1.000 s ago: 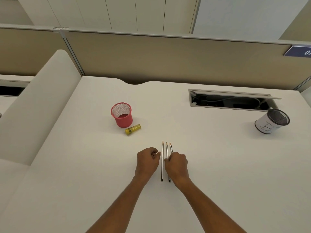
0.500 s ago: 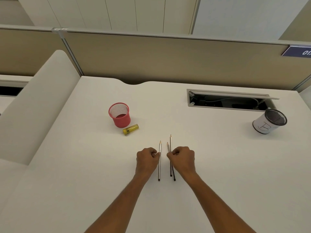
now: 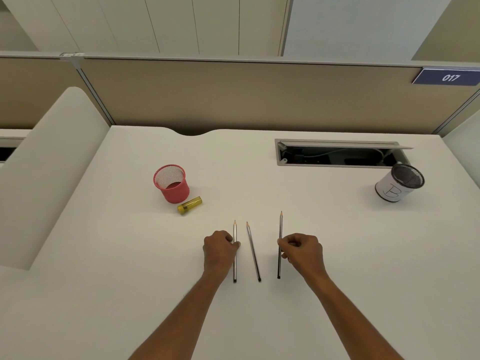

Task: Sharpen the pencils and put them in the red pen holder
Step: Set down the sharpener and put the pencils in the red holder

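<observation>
The three pencils, bunched together a second ago, are now fanned apart on the white table (image 3: 337, 255). The left hand (image 3: 219, 252) pinches the left pencil (image 3: 235, 266), the right hand (image 3: 302, 252) pinches the right pencil (image 3: 279, 229), and the middle pencil (image 3: 253, 252) lies free and slightly slanted between them. Separated like this, each can be taken singly for sharpening. They are thin grey shafts with pointed wooden tips, possibly already cut. The red pen holder (image 3: 172, 184), a mesh cylinder, stands empty near the translucent yellow sharpener (image 3: 189, 205).
</observation>
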